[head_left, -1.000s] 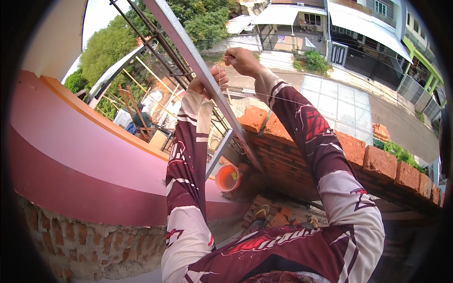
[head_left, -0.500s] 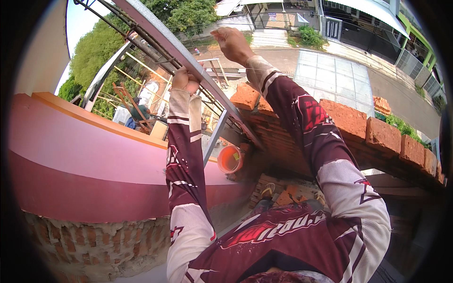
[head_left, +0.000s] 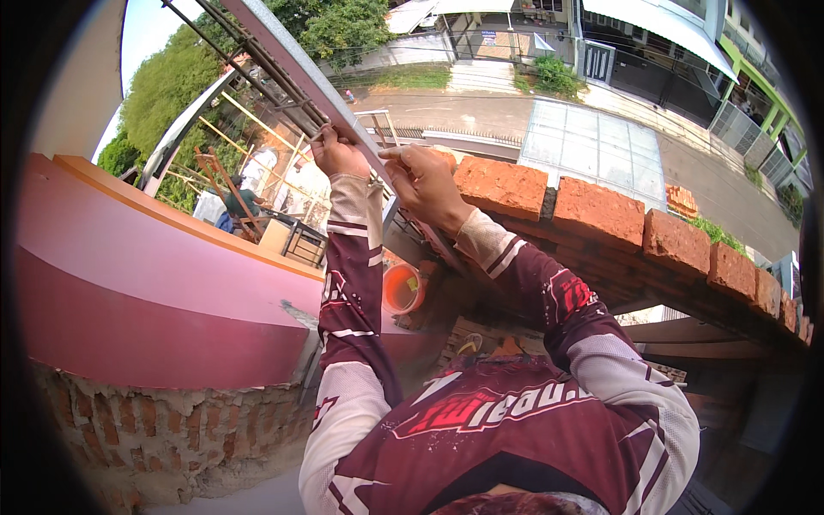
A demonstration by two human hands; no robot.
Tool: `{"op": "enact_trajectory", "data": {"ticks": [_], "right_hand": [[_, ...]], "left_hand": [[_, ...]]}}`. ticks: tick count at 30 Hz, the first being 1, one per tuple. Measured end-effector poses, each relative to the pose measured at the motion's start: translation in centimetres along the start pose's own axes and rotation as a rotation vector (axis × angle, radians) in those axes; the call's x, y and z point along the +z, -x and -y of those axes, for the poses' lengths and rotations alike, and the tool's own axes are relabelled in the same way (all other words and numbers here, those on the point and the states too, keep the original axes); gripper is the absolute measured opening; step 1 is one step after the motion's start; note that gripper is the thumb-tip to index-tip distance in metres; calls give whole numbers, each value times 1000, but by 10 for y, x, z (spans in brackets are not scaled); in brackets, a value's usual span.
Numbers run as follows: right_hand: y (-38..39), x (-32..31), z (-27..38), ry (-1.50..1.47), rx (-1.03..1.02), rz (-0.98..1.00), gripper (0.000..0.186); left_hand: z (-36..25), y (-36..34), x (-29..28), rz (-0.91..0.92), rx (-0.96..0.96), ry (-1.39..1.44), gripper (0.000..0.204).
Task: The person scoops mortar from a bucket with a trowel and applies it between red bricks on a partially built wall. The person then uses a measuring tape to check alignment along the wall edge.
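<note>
A long metal channel (head_left: 287,60) slants down from the top, with a cage of steel rebar (head_left: 262,81) along its left side. At the channel's left edge is my left hand (head_left: 340,156), its fingers bent and closed; what they hold, if anything, is hidden. My right hand (head_left: 425,184) is close by on the channel's right side, thumb and fingers pinched together. Anything in that pinch is too small to make out. Just right of it runs the top course of a red brick wall (head_left: 599,211).
An orange bucket (head_left: 403,288) stands below my forearms. On the left curves a pink wall (head_left: 163,283) with an orange ledge, above rough brickwork (head_left: 172,429). Beyond it, a person (head_left: 240,199) is among wooden poles. A street (head_left: 481,112) lies far below.
My right hand has come down and left, from raised above the bricks to beside the channel near my left hand. My left hand stays at the channel's edge. The view has shifted slightly.
</note>
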State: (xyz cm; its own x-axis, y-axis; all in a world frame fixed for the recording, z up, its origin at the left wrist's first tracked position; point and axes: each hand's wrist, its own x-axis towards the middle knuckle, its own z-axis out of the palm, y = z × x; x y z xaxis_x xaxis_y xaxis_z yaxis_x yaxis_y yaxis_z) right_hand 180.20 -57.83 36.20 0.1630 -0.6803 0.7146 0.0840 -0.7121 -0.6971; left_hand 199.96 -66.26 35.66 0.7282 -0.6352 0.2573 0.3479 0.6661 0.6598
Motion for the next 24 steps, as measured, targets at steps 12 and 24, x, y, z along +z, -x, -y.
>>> {"op": "enact_trajectory", "data": {"ticks": [12,24], "right_hand": [[-97,75,49,467,-160,380,28],[-148,129,47,921,-76,564,44]], "left_hand": [[26,23,-8,121,176,99,5],[44,42,-9,133,262,-12,5]]}}
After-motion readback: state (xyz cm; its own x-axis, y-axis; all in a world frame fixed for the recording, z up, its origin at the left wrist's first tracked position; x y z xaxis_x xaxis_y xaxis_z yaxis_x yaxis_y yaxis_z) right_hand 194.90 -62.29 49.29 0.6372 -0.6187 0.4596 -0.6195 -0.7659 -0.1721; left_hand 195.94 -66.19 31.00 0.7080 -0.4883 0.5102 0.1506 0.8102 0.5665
